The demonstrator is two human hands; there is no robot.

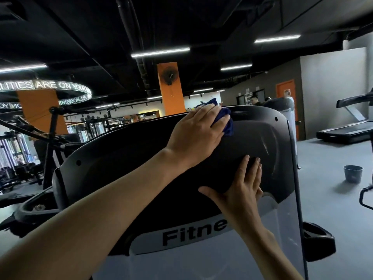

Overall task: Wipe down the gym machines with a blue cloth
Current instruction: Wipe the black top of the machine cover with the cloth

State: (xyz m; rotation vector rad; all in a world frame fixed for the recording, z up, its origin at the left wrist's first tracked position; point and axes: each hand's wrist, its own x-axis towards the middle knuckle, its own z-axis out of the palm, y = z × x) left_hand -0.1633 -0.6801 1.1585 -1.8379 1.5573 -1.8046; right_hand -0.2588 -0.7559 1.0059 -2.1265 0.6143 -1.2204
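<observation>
A large gym machine's black housing (pixel 125 158), with a grey lower panel (pixel 278 229) lettered "Fitne", fills the middle of the view. My left hand (pixel 198 131) reaches across to the upper right of the housing. It grips a bunched dark blue cloth (pixel 227 120) and holds it against the top edge; most of the cloth is hidden under my fingers. Lower down, my right hand (pixel 241 191) lies flat on the housing with fingers straight and pointing up, holding nothing.
A small grey bucket (pixel 353 173) stands on the grey floor to the right. A treadmill (pixel 347 129) sits farther back right. A black pedal (pixel 317 240) juts out at lower right. Black machine frames (pixel 51 136) crowd the left. A person (pixel 255 100) stands far behind the machine.
</observation>
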